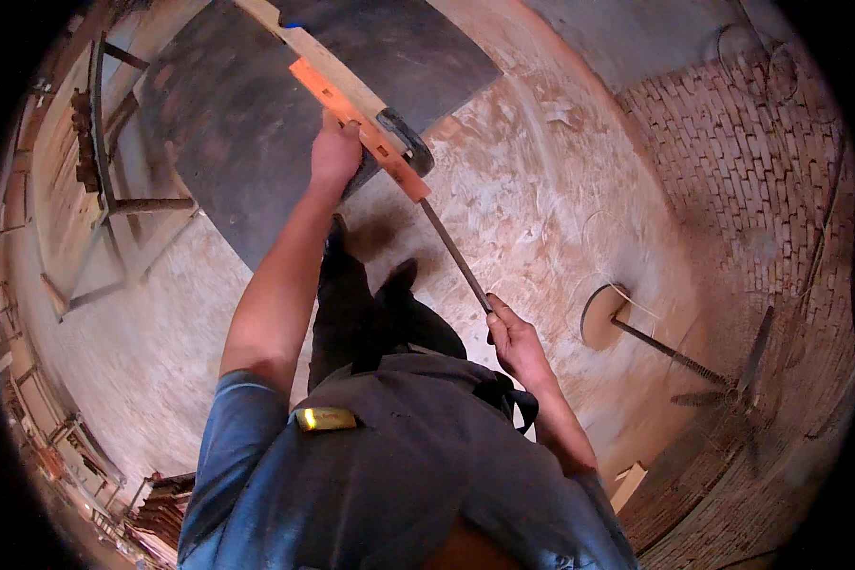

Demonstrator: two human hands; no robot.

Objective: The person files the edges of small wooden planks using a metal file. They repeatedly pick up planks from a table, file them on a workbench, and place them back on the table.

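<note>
My left hand (pixel 337 152) is closed on a slotted wooden piece (pixel 370 136), bright orange in the light, with several small rectangular slots along it. This piece lies slantwise, alongside a longer pale wooden beam (pixel 337 71) with a dark rounded part (pixel 413 147) at its near end. From the near end of the slotted piece a long thin dark rod (pixel 456 252) runs down to my right hand (pixel 513 332). The fingers of that hand are wrapped round the rod's near end. Whether the rod is fixed to the wood or only touches it, I cannot tell.
A large dark flat surface (pixel 247 142) lies beneath the wood at the far left. A wooden rack (pixel 104 142) stands left of it. Right of me are a pedestal fan (pixel 731 391) with a round base (pixel 600 315) and a brick wall (pixel 741 152). Stacked wood (pixel 166 513) lies at the lower left.
</note>
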